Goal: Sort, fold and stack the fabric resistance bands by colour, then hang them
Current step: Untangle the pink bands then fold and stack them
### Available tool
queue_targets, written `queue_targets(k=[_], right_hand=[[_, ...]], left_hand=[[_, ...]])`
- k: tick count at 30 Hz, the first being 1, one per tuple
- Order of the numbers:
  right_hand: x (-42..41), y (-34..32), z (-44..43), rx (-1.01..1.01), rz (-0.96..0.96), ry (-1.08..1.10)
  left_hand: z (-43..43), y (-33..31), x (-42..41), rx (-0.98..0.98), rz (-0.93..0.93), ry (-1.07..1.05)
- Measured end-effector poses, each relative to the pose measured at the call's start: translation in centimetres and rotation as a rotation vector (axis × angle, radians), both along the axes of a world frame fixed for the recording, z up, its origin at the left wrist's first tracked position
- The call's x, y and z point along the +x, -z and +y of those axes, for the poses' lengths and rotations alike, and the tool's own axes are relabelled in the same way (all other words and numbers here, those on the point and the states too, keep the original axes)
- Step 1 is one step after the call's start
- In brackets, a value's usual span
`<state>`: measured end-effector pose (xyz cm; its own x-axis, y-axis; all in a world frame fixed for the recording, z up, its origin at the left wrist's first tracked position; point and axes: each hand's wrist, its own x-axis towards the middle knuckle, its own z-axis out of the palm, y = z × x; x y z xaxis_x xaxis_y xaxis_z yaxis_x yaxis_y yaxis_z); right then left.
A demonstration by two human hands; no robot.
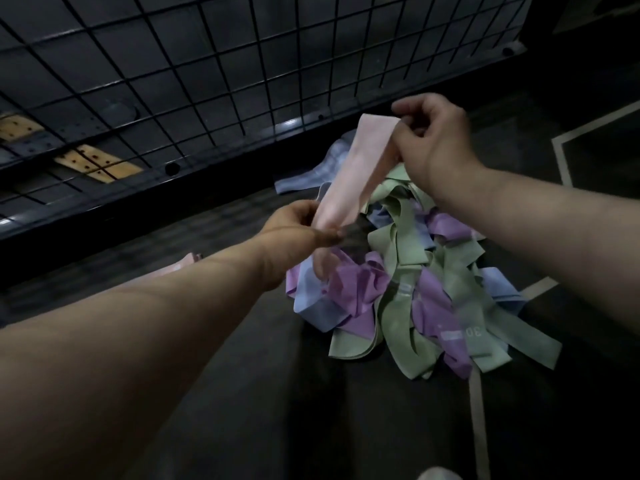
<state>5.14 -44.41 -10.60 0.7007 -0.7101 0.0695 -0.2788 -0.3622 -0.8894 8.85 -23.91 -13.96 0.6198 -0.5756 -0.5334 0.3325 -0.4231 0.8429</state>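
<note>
Left hand (298,224), right hand (439,144) pinching pink band (360,162), pile (415,292) beneath

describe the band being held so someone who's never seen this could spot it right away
Below the black wire grid panel, a tangled pile of bands lies on the dark floor. Just above that pile, the pink band is stretched between the left hand and the right hand. It alone is pale pink and lifted; the pile's bands are green, purple and blue.
</note>
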Motion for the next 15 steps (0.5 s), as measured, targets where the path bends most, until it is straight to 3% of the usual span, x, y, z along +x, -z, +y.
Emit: queue_targets(k=[6,11,15], right_hand=[[-1.4,0.7,0.3,0.051,0.274,-0.108],[-2.1,0.8,0.7,-0.093,0.432,-0.130],[-2.2,-0.1,1.6,0.217,0.515,-0.176]], left_hand=[[1.4,-1.2,1.9,-0.117,0.134,-0.148],[2.7,-1.4,3.0,-0.158,0.178,-0.217],[3.8,-1.0,2.8,-0.104,0.148,-0.251]])
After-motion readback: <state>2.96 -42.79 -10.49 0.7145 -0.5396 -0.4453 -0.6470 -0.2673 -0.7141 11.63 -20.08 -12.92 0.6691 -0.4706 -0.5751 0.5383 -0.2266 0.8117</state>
